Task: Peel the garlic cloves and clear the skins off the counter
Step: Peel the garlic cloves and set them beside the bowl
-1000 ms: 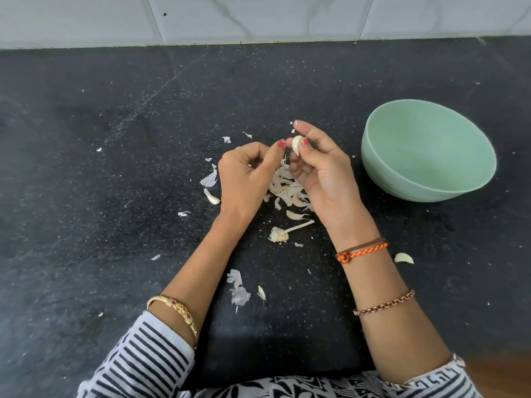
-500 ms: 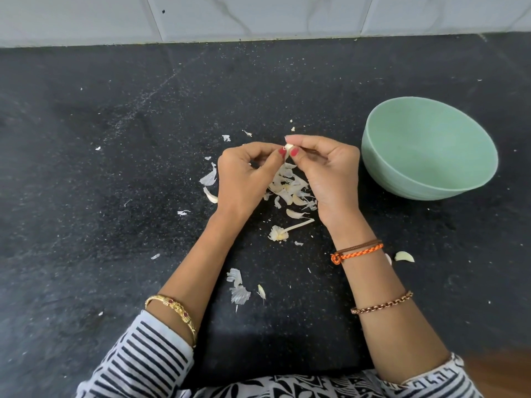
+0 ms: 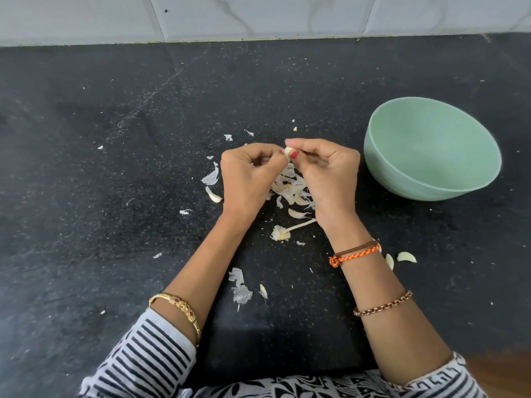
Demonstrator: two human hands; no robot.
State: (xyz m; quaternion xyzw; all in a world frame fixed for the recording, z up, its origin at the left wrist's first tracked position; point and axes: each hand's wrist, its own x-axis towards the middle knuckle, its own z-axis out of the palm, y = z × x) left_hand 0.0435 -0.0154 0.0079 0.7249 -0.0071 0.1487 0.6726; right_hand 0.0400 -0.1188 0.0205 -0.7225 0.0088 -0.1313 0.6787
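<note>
Both hands meet just left of the green bowl (image 3: 431,150), up above the black counter (image 3: 115,168). The right hand (image 3: 330,173) pinches a garlic clove (image 3: 287,152) between its thumb and first finger, so the clove cannot slip. The left hand (image 3: 244,176) has its fingers curled, and its thumb tip presses on the clove, most likely to pick at the thin skin (nails are good for that). I think the peeling of this clove is not finished, because the thumb is right on it.

The hands work over the pile of skins (image 3: 290,191), a little farther from the bowl than the clove, so new bits can drop onto the same heap. A dry garlic stem (image 3: 284,232) lies nearer the person than that pile.

Two peeled cloves (image 3: 405,257) lie on the counter on the near side of the bowl, beside the right wrist. The bowl looks empty inside, perhaps waiting for cloves or skins.

Small skin bits (image 3: 240,288) are scattered well away from the bowl, so the clearing is not yet done.
</note>
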